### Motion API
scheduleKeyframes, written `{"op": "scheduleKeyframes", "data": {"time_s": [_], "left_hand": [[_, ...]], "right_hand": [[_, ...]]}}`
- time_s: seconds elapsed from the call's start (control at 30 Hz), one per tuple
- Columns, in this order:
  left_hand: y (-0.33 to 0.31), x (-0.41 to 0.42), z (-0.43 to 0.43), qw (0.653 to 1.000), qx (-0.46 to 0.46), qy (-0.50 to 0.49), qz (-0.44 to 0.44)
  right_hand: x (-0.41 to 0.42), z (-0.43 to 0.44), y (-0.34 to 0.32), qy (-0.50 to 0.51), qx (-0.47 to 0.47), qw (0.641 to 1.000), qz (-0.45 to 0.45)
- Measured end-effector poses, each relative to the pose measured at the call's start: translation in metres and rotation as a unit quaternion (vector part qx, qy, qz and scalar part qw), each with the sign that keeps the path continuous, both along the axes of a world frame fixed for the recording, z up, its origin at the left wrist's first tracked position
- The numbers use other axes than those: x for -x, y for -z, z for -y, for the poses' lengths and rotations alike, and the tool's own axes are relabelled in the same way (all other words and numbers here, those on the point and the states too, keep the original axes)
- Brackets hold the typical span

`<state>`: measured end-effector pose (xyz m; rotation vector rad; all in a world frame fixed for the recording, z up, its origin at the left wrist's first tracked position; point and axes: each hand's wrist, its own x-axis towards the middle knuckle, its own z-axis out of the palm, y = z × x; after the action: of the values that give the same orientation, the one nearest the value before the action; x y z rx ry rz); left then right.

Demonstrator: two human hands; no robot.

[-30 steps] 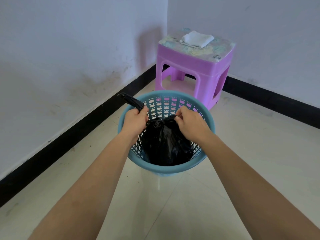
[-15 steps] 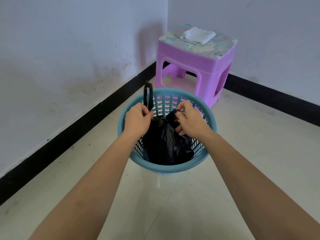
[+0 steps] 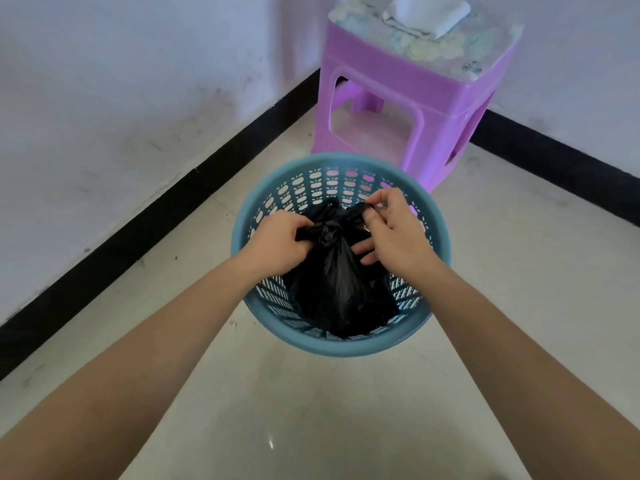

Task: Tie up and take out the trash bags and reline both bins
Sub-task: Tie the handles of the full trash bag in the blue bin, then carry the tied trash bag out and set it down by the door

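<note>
Trash bag (image 3: 337,289) sitting inside the bin (image 3: 343,344), which is standing on the floor (image 3: 519,271) near the room corner. Stool (image 3: 412,95) standing just behind the bin; folded cloth (image 3: 427,12) lying on the stool.

Text/labels: none legible.
Stool top (image 3: 429,46): printed pattern only, no words or nos. made out.
Bin (image 3: 341,346): no brand or mark seen.
Bag (image 3: 337,285): plain black, nothing printed.
</note>
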<state>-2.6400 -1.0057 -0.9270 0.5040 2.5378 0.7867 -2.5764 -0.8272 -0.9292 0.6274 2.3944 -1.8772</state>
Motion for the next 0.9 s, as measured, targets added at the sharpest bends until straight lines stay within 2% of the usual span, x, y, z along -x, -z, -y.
{"op": "scheduleKeyframes", "data": {"time_s": [0.17, 0.2, 0.23, 0.3, 0.43, 0.57, 0.67, 0.8, 0.9], "left_hand": [[-0.063, -0.005, -0.015, 0.995, -0.05, -0.08, -0.031], [-0.095, -0.003, -0.017, 0.993, -0.063, -0.091, -0.03], [-0.127, -0.003, -0.019, 0.992, -0.075, -0.102, -0.02], [-0.149, -0.006, -0.021, 0.988, -0.089, -0.122, -0.024], [-0.288, -0.007, -0.019, 0.985, -0.106, -0.129, -0.038], [-0.45, -0.011, -0.009, 0.981, -0.122, -0.137, -0.068], [-0.58, -0.015, 0.008, 0.972, -0.151, -0.158, -0.088], [-0.735, -0.028, 0.039, 0.962, -0.178, -0.187, -0.093], [-0.804, -0.044, 0.064, 0.961, -0.186, -0.175, -0.102]], "right_hand": [[0.0, 0.002, -0.061, 0.032, -0.006, 0.999, 0.008], [0.001, 0.0, -0.096, 0.034, -0.001, 0.999, 0.014], [0.002, -0.003, -0.128, 0.023, -0.002, 0.999, 0.024], [0.0, -0.002, -0.152, -0.006, 0.017, 0.999, 0.032], [0.001, -0.009, -0.297, -0.033, 0.013, 0.998, 0.061], [0.003, -0.006, -0.465, -0.139, -0.091, 0.984, 0.057], [0.003, 0.005, -0.585, -0.219, -0.239, 0.946, 0.003], [-0.003, 0.027, -0.726, -0.229, -0.356, 0.904, -0.059], [-0.003, 0.04, -0.793, -0.23, -0.378, 0.89, -0.111]]}}
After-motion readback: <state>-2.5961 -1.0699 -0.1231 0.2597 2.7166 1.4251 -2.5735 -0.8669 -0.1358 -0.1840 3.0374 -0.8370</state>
